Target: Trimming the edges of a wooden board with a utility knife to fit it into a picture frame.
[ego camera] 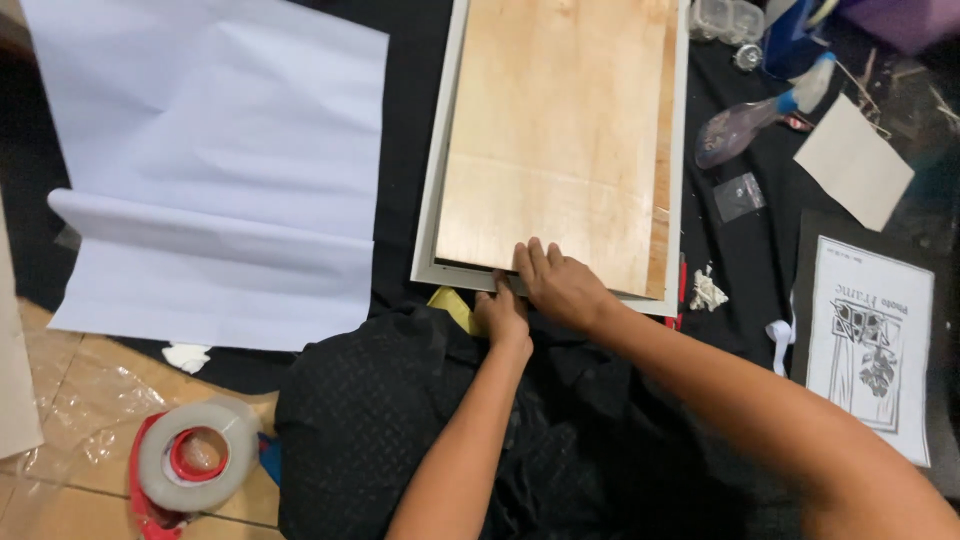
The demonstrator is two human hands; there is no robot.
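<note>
The pale wooden backing board [560, 140] lay inside a white rectangular picture frame [432, 200] on a black cloth [405, 90] spread over the floor, directly ahead of the person. The right hand [560, 285] rested flat on the board's near edge, fingers spread and open, pressing rather than gripping. The left hand [503, 315] sat just beside it at the frame's near rail; whether its grip was closed on anything could not be told. The board looked thin, stiff and light, probably smooth enough to slide, so its edges seemed the surest place to take hold. A large white paper sheet [210, 170] lay to the left, a tape roll [195, 455] nearer.
</note>
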